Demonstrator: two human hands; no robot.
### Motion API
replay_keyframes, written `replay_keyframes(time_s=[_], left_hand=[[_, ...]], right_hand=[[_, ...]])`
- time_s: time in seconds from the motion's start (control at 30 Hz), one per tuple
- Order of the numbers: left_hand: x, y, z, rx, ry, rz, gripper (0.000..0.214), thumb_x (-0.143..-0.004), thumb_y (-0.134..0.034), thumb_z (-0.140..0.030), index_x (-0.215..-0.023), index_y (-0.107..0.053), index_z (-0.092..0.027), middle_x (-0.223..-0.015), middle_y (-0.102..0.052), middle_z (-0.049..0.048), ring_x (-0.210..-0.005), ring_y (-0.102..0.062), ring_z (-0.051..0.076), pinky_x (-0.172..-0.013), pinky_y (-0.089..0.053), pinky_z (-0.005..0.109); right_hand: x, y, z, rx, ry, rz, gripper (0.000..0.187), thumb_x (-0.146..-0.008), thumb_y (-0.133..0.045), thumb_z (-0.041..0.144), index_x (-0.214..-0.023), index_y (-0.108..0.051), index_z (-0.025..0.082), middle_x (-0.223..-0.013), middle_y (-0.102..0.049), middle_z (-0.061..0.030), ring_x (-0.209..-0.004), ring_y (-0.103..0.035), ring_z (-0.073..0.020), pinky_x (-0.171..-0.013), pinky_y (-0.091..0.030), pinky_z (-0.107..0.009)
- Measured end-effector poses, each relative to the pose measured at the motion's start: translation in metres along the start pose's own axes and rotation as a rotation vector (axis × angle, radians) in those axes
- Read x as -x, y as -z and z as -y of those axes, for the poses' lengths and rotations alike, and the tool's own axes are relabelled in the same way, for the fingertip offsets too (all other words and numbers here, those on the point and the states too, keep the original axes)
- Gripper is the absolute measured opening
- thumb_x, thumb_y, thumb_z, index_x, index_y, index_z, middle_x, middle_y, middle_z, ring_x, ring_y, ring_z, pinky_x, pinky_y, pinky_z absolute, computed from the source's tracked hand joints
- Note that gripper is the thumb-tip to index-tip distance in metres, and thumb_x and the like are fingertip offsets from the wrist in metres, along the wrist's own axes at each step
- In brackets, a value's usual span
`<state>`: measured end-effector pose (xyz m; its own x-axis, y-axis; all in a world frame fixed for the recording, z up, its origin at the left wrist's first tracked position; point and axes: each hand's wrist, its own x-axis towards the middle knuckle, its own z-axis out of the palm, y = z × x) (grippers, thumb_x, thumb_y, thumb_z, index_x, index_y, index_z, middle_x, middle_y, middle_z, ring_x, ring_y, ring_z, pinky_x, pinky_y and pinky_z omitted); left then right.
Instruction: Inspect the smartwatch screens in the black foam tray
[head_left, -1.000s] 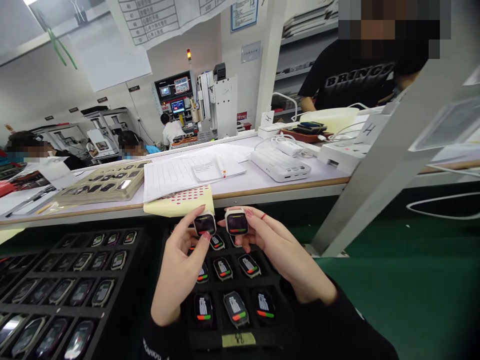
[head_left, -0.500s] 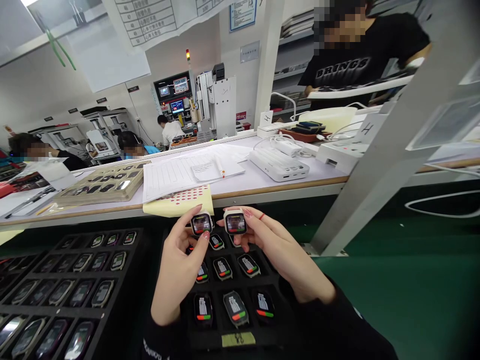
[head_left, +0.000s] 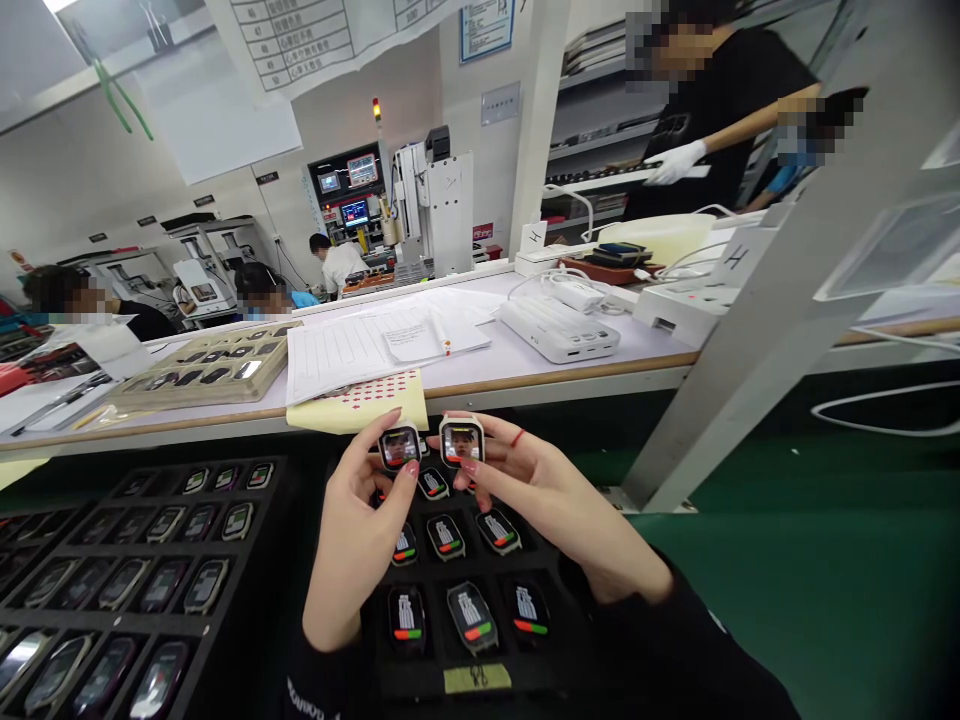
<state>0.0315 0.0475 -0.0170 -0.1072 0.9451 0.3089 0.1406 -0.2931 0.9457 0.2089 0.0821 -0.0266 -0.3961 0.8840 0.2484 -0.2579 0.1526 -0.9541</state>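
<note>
Between thumb and fingers, my left hand (head_left: 356, 540) grips a smartwatch case (head_left: 400, 446) with a pale frame and no strap. A second pale smartwatch case (head_left: 461, 443) is pinched in my right hand (head_left: 544, 500), its thumb along the lower screen edge. Both screens face me, lit with a picture and a red patch at the bottom. The two cases are held side by side with a small gap. Below them a black foam tray (head_left: 420, 675) holds several watch cases in slots, their screens showing white text with red and green bars. My hands cover part of its upper rows.
Left of it, another black tray (head_left: 247, 570) holds several watch cases. Above runs a shelf edge (head_left: 525, 377) with papers (head_left: 352, 350), a white power bank (head_left: 559, 330) and a beige tray (head_left: 202, 365). A slanted metal post (head_left: 720, 330) stands at right. Co-workers are beyond.
My right hand's watch case has shifted slightly left and turned, and the right thumb has moved from its upper right corner to the lower edge. The co-worker at upper right has moved.
</note>
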Motion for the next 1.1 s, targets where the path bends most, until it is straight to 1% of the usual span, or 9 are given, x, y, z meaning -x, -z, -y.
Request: replay_keyframes(time_s=[0.1,0.2,0.4,0.57,0.63,0.73,0.8,0.93,1.1], left_hand=[[-0.0007,0.0002,0.0003,-0.002,-0.019,-0.021,0.048,-0.082,-0.068,-0.029,-0.128,-0.055,-0.027,-0.117,-0.062,0.0051,-0.104,-0.06,0.02,-0.087,-0.051,0.028],[-0.0011,0.0007,0.0008,-0.004,-0.025,-0.033,0.047,-0.082,-0.068,-0.03,-0.127,-0.056,-0.026,-0.115,-0.064,0.006,-0.102,-0.061,0.021,-0.084,-0.052,0.029],[-0.0006,0.0006,0.0004,-0.013,-0.017,-0.016,0.05,-0.081,-0.069,-0.032,-0.128,-0.055,-0.026,-0.11,-0.064,0.0064,-0.098,-0.061,0.02,-0.083,-0.051,0.029],[0.0003,0.0013,0.0009,-0.021,0.0,-0.02,0.04,-0.088,-0.059,-0.039,-0.126,-0.058,-0.027,-0.092,-0.065,0.0032,-0.08,-0.059,0.015,-0.074,-0.05,0.026],[0.0005,0.0015,0.0013,-0.015,-0.006,0.0,0.04,-0.088,-0.06,-0.036,-0.127,-0.057,-0.028,-0.093,-0.064,0.0027,-0.084,-0.059,0.015,-0.077,-0.049,0.026],[0.001,0.0009,0.0008,0.008,-0.012,0.047,0.045,-0.085,-0.064,-0.03,-0.129,-0.054,-0.03,-0.104,-0.064,0.0037,-0.098,-0.059,0.018,-0.083,-0.05,0.027],[0.0015,0.0,0.0001,0.003,-0.013,0.062,0.045,-0.085,-0.064,-0.028,-0.129,-0.054,-0.029,-0.111,-0.063,0.0044,-0.101,-0.059,0.019,-0.086,-0.05,0.028],[0.0013,-0.0008,0.0003,-0.008,-0.037,0.05,0.042,-0.087,-0.062,-0.029,-0.128,-0.055,-0.029,-0.118,-0.062,0.0048,-0.105,-0.058,0.02,-0.089,-0.049,0.029],[0.0009,0.0002,0.0031,-0.03,-0.042,0.022,0.043,-0.086,-0.064,-0.031,-0.127,-0.056,-0.029,-0.112,-0.063,0.0049,-0.104,-0.06,0.021,-0.089,-0.05,0.03]], right_hand=[[-0.0001,0.0001,0.0005,0.021,0.0,-0.012,0.052,-0.084,-0.069,0.039,-0.128,-0.051,0.02,-0.117,-0.062,-0.0118,-0.079,-0.061,-0.0197,-0.057,-0.051,-0.028],[-0.0003,0.0007,0.0001,0.031,0.013,-0.008,0.05,-0.084,-0.068,0.039,-0.128,-0.052,0.02,-0.118,-0.061,-0.0121,-0.079,-0.061,-0.0196,-0.057,-0.05,-0.028],[-0.0009,-0.0006,-0.0005,0.037,0.015,-0.036,0.049,-0.086,-0.066,0.044,-0.126,-0.054,0.019,-0.113,-0.064,-0.0121,-0.074,-0.06,-0.0189,-0.052,-0.047,-0.027],[-0.002,-0.0007,-0.0014,0.024,0.025,-0.062,0.044,-0.09,-0.062,0.045,-0.123,-0.055,0.017,-0.112,-0.064,-0.0118,-0.068,-0.056,-0.015,-0.05,-0.044,-0.024],[-0.0018,-0.0004,-0.0012,0.014,0.019,-0.041,0.043,-0.088,-0.065,0.04,-0.124,-0.053,0.019,-0.113,-0.063,-0.0111,-0.07,-0.057,-0.015,-0.051,-0.044,-0.024],[-0.0005,-0.0004,-0.0001,0.018,0.011,-0.012,0.046,-0.085,-0.068,0.033,-0.126,-0.051,0.02,-0.115,-0.062,-0.0101,-0.076,-0.058,-0.0163,-0.056,-0.047,-0.024],[0.0003,-0.0007,0.0007,0.019,0.017,-0.008,0.046,-0.085,-0.067,0.032,-0.126,-0.051,0.021,-0.116,-0.062,-0.0099,-0.077,-0.058,-0.0164,-0.057,-0.048,-0.024],[0.0,-0.0012,0.0013,0.007,0.034,-0.024,0.042,-0.087,-0.065,0.036,-0.123,-0.052,0.018,-0.114,-0.062,-0.0108,-0.074,-0.058,-0.0161,-0.054,-0.047,-0.024],[-0.0022,-0.0002,-0.0014,0.019,0.038,-0.047,0.045,-0.087,-0.064,0.045,-0.121,-0.055,0.017,-0.109,-0.064,-0.0112,-0.068,-0.057,-0.0153,-0.051,-0.045,-0.025]])
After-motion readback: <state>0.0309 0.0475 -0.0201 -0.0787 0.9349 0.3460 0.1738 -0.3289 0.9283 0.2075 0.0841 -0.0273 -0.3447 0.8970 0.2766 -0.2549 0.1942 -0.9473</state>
